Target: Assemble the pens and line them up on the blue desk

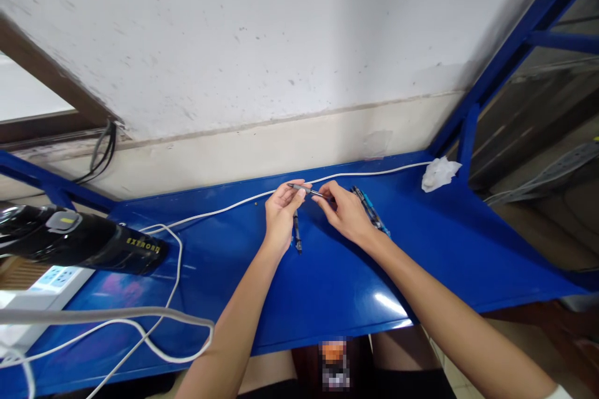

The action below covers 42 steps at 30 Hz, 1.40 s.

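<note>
Head view: looked forward and down; clock directions were read from the held pen, with twelve toward the wall
Thighs: the person's thighs (274,368) showed around six o'clock, beyond the table's front edge
Table: the blue table (318,299) spread beneath both hands; its surface was glossy
Bottle: a black bottle (107,243) with yellow lettering stood at nine o'clock; a white power strip (56,280) lay just beside it, between eight and nine
Loose pen: one dark pen (298,237) lay on the table at six o'clock, next to the left hand
Left hand: the left hand (281,212) was clamped on the barrel of the held pen, thumb on top
Right hand: the right hand (345,213) was pinched on the slim opposite end
Held pen: the held pen (312,191) spanned the gap between the hands, above the table
Bunch: several dark and blue pens (372,211) lay together between three and four o'clock, beside the right hand
Cable: a white cable (365,173) ran behind the hands, reaching a crumpled tissue (440,174) at three
Wall: the scuffed wall (281,43) rose at twelve
</note>
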Each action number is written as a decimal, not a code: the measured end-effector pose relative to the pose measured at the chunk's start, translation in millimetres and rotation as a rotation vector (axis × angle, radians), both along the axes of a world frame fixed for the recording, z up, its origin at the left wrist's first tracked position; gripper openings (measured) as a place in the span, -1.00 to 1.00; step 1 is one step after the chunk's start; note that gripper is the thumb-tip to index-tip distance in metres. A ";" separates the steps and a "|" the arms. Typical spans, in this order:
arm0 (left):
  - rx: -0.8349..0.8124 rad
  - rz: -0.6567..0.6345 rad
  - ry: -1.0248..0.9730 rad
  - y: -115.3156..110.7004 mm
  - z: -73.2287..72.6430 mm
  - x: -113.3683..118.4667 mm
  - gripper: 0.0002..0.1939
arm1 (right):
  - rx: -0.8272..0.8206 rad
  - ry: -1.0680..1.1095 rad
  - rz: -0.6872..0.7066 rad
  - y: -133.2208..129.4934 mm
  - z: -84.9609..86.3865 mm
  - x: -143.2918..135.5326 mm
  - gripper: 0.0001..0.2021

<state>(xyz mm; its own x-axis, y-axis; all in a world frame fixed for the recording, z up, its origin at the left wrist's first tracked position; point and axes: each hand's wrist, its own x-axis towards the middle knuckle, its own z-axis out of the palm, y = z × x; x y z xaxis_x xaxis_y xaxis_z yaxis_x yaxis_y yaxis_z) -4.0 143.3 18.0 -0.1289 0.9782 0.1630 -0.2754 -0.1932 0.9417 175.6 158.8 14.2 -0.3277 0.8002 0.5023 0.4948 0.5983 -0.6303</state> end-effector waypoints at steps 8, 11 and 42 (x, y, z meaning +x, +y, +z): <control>-0.024 0.021 -0.042 0.8 -0.2 0.0 -0.71 | -0.006 0.055 -0.029 1.0 0.5 -0.5 -0.77; -0.022 0.031 -0.046 1.0 0.5 -0.9 -0.71 | -0.003 0.052 -0.006 0.5 0.7 -1.5 -0.79; -0.062 0.142 -0.237 5.9 -0.9 -5.2 -0.70 | 0.018 0.121 -0.027 -0.7 0.5 -1.6 -0.75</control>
